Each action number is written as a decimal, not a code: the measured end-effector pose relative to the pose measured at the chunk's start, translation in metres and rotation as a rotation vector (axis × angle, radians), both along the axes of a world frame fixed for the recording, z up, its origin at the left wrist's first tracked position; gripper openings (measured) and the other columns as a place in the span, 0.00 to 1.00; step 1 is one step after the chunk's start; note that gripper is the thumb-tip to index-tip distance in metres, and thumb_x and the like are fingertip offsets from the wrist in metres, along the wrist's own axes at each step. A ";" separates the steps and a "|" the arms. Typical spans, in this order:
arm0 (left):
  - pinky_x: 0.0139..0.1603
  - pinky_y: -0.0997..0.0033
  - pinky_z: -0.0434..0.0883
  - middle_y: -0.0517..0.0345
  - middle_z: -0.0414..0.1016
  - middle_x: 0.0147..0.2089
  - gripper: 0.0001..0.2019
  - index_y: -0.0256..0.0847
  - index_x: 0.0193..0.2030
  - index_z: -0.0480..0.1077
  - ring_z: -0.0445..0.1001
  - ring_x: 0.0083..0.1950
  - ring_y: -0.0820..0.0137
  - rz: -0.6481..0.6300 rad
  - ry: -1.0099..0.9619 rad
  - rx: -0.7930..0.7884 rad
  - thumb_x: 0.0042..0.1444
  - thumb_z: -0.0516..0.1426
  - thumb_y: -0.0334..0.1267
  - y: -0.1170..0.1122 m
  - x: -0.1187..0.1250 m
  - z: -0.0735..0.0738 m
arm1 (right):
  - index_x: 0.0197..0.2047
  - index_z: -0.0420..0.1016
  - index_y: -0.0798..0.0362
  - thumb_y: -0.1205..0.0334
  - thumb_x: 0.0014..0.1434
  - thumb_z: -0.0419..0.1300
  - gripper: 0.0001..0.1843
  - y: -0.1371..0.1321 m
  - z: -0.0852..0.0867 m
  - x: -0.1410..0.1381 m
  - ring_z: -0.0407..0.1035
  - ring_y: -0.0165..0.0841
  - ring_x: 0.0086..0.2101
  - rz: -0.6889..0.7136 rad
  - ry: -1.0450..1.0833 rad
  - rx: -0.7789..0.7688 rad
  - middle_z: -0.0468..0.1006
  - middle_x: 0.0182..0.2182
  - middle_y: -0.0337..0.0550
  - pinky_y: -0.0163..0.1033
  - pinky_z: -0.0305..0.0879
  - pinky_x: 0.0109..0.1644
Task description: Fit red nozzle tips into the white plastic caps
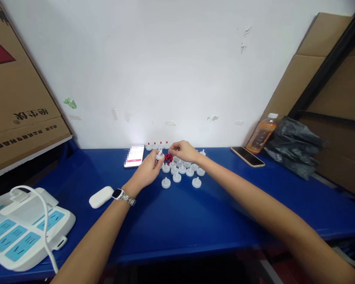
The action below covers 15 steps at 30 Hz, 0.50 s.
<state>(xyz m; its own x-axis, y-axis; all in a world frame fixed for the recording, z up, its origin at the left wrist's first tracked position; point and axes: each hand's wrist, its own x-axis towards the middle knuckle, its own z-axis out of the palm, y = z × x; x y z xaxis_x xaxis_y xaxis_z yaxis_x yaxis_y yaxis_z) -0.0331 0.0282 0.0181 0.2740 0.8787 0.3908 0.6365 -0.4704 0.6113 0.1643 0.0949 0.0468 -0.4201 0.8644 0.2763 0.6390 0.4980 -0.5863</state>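
Observation:
My left hand (148, 169) is closed on a small white plastic cap (159, 156), held above the blue table (177, 213). My right hand (182, 150) hovers just right of it with fingertips pinched together; what they hold is too small to make out. Below the hands lies a pile of tiny red pieces (168, 158). Several white caps (182, 170) are spread on the table beside them. A short row of white caps with red tips (157, 146) stands by the wall. A watch sits on my left wrist.
A lit phone (134, 155) lies left of the caps, a second phone (247, 156) to the right. An orange drink bottle (262, 134) and black bag (294, 146) are at right. A white case (101, 197) and power strip (23, 230) lie at left. Cardboard leans on both sides.

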 end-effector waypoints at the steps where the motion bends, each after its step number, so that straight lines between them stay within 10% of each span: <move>1: 0.37 0.66 0.66 0.54 0.72 0.39 0.16 0.41 0.50 0.62 0.72 0.36 0.65 0.005 0.011 0.004 0.67 0.46 0.50 0.000 -0.002 0.000 | 0.33 0.81 0.53 0.57 0.57 0.61 0.09 0.004 0.001 0.000 0.73 0.30 0.32 -0.027 -0.119 0.000 0.81 0.30 0.39 0.32 0.63 0.36; 15: 0.39 0.65 0.67 0.53 0.73 0.41 0.14 0.42 0.49 0.63 0.72 0.39 0.63 0.015 0.072 0.044 0.66 0.48 0.49 0.002 -0.010 -0.003 | 0.41 0.81 0.53 0.59 0.50 0.65 0.14 0.009 0.008 -0.044 0.76 0.46 0.43 -0.150 -0.751 -0.003 0.82 0.42 0.54 0.42 0.70 0.43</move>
<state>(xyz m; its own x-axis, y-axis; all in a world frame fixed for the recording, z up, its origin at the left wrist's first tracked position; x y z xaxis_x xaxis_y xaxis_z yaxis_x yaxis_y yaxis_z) -0.0430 0.0306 0.0152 0.2898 0.8653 0.4089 0.6851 -0.4859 0.5427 0.1198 0.1041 0.0550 -0.3719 0.9274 -0.0398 0.9273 0.3731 0.0308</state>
